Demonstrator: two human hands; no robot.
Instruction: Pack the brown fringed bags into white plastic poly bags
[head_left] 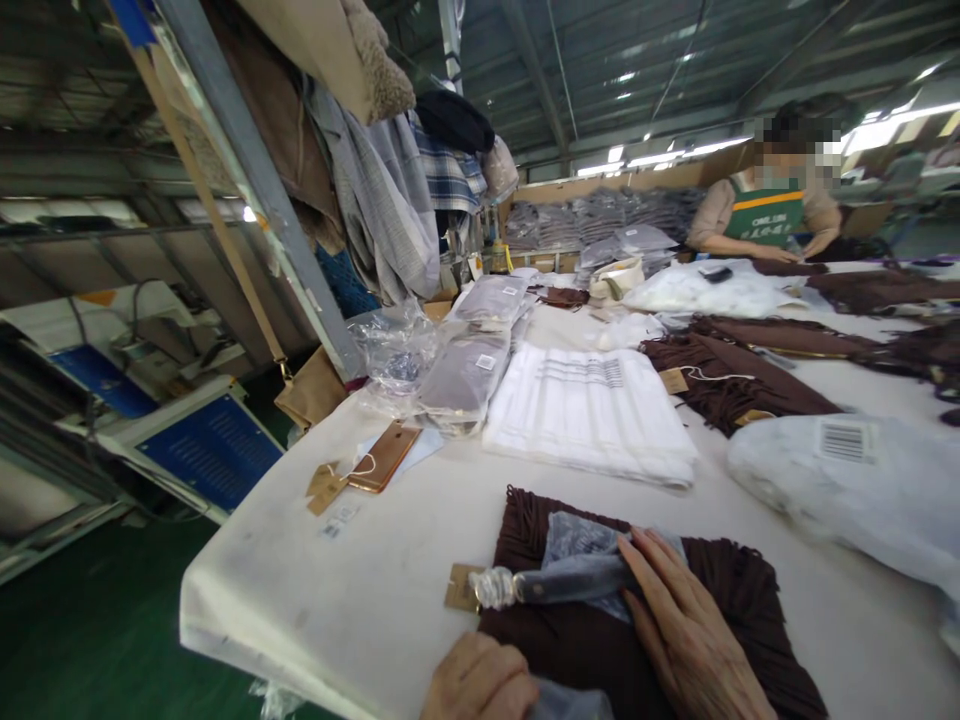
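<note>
Close to the near edge of a white table (315,590) lies a folded brown fringed garment (592,640), with a thin clear plastic bag (581,565) bunched across its top and a small tan tag (459,588) sticking out at its left side. The right hand (694,630) rests flat on the garment, fingers together and stretched toward the bag, touching its edge. The left hand (480,685) sits at the bottom of the picture, curled loosely on the near end of the plastic; whether it grips is unclear, since it is cut off by the frame.

Judging by this, the garment is folded but not yet inside the bag, so bagging looks barely begun.

Further out, a stack of flat white bags (589,410) lies mid-table, with bagged grey garments (469,370) to its left and a phone in a copper case (382,457) near loose tags. More brown fringed pieces (731,375) wait unbagged to the right, beside a bagged bundle with a barcode label (847,440).

At the far end another person in a green apron (765,215) works. Clothes hang from a rack (375,190) above left; their details are hard to make out.
</note>
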